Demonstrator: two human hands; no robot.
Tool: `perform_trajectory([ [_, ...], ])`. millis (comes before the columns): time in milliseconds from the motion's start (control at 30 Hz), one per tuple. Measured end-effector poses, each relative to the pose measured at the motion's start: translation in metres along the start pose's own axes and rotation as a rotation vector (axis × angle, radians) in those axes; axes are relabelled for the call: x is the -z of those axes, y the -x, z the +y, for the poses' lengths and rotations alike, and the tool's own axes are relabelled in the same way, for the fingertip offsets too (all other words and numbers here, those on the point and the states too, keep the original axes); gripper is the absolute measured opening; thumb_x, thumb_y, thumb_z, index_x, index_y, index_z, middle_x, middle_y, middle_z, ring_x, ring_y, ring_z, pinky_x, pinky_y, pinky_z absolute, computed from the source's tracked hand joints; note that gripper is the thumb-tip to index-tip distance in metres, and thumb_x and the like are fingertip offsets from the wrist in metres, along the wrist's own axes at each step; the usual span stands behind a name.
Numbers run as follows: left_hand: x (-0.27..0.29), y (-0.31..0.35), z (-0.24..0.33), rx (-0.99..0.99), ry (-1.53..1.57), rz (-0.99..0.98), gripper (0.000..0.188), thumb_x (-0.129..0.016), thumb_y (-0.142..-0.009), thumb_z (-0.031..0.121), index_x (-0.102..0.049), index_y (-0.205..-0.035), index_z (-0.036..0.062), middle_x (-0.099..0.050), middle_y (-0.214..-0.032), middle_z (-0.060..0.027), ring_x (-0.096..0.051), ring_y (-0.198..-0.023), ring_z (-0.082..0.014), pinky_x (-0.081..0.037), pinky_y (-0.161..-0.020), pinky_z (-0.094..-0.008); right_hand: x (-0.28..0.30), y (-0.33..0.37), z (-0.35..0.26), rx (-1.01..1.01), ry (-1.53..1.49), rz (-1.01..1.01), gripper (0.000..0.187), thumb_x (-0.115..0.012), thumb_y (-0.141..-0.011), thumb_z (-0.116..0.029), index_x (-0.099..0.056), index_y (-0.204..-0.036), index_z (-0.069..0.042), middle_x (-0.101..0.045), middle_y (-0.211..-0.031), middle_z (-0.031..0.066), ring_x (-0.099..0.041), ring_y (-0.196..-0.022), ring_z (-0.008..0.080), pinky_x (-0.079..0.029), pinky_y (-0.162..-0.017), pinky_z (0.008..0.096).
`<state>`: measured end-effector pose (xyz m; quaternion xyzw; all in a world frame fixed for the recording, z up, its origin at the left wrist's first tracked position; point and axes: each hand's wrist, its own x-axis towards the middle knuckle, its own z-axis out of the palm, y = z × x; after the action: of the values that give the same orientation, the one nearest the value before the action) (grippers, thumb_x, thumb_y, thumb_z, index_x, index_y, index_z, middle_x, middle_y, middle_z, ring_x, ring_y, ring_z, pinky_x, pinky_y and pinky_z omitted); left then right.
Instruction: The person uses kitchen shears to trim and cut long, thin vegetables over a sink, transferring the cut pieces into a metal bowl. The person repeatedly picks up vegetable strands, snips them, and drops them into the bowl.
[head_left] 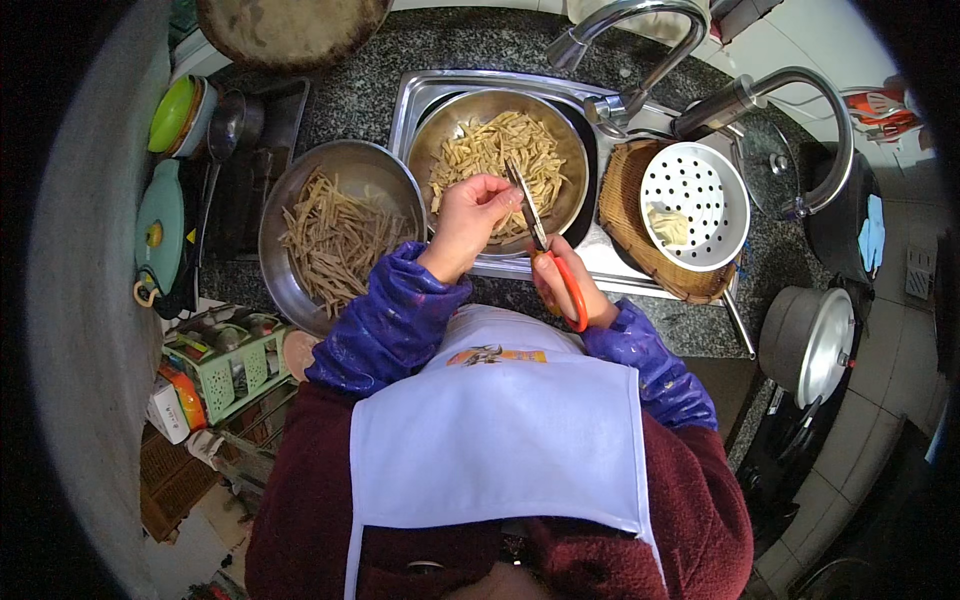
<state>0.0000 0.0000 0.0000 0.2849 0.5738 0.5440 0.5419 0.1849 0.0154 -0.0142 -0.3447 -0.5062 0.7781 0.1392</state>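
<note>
My right hand (572, 284) is wrapped round the red-orange handles of a pair of scissors (531, 208), blades pointing up and away over a steel bowl (418, 152). That bowl sits in the sink and holds pale yellowish cut strips (506, 150). My left hand (468, 222) is closed in a pinch close beside the blades; whatever lies between its fingertips is too small to make out. On the counter to the left, a second steel bowl (385, 175) holds longer, browner strips (335, 240), partly behind my left sleeve.
Right of the sink, a white perforated colander (700, 180) with a pale lump in it rests on a woven basket (625, 205). Two curved taps (640, 95) rise behind the sink. A lidded pot (815, 340) stands at right, a ladle (226, 125) and green lid (160, 225) at left.
</note>
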Motion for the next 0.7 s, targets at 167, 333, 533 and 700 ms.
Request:
perform_trajectory([
  [167,0.003,-0.006,-0.011,-0.084,-0.124,0.032,0.018,-0.061,-0.082,0.012,-0.061,-0.094,-0.0002,-0.063,-0.084,-0.0073,-0.059,-0.077,-0.0158,-0.046,-0.071,-0.0262,0.002,0.003,-0.007,-0.112,0.062,0.089,0.033,-0.05,-0.088,-0.039,-0.045,-0.092,-0.008,-0.044,-0.061,-0.001,-0.04,-0.046,0.006,-0.032,-0.038,0.0202],
  [333,0.029,0.002,0.0,-0.539,-0.796,0.234,0.025,-0.064,-0.077,0.021,-0.062,-0.095,0.0039,-0.055,-0.107,-0.0165,-0.048,-0.103,-0.0317,-0.038,-0.089,-0.0367,0.004,-0.005,0.013,0.059,0.06,0.159,0.03,-0.042,-0.092,-0.034,-0.042,-0.099,-0.005,-0.046,-0.062,0.0008,-0.039,-0.044,0.0073,-0.031,-0.037,0.0204],
  [533,0.17,0.006,-0.026,-0.543,-0.984,0.63,0.017,-0.061,-0.078,0.013,-0.061,-0.089,0.0007,-0.061,-0.081,-0.0125,-0.057,-0.078,-0.0274,-0.045,-0.071,-0.0353,-0.008,-0.003,0.007,-0.009,0.039,0.109,0.029,-0.049,-0.089,-0.032,-0.043,-0.1,-0.006,-0.048,-0.064,0.001,-0.04,-0.047,0.0062,-0.031,-0.039,0.0184],
  [700,0.227,0.023,-0.008,0.258,-1.28,0.651,0.021,-0.064,-0.072,0.026,-0.062,-0.078,0.0056,-0.061,-0.076,-0.0146,-0.059,-0.073,-0.0327,-0.046,-0.061,-0.0425,-0.017,-0.003,0.013,0.082,0.046,0.152,0.029,-0.049,-0.089,-0.033,-0.043,-0.099,-0.007,-0.049,-0.066,0.001,-0.041,-0.048,0.0062,-0.031,-0.039,0.0187],
])
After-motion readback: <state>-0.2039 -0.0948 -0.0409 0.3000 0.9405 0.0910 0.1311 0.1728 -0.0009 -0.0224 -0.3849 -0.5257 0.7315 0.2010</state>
